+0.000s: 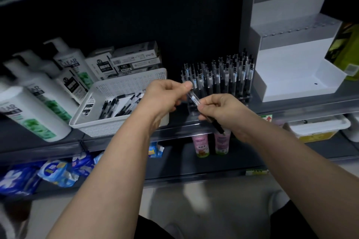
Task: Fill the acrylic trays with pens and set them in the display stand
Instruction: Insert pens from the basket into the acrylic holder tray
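Both hands hold one clear pen with a black end [194, 99] in front of the shelf. My left hand [165, 97] pinches its upper tip between thumb and forefinger. My right hand [219, 110] grips the barrel lower down, and the black end sticks out below the palm. Just behind the hands stands a clear acrylic tray [219, 79] with several upright pens in it. A white stepped display stand [291, 60] sits to the right on the same shelf, its steps bare. To the left, a white perforated basket [124, 87] holds several loose pens.
White shampoo pump bottles [38, 91] crowd the shelf's left end, and pen boxes [134, 60] are stacked behind the basket. A green package [347, 48] stands right of the stand. Lower shelves carry blue packets [54, 172], two small tubes [211, 143] and a white bin [318, 128].
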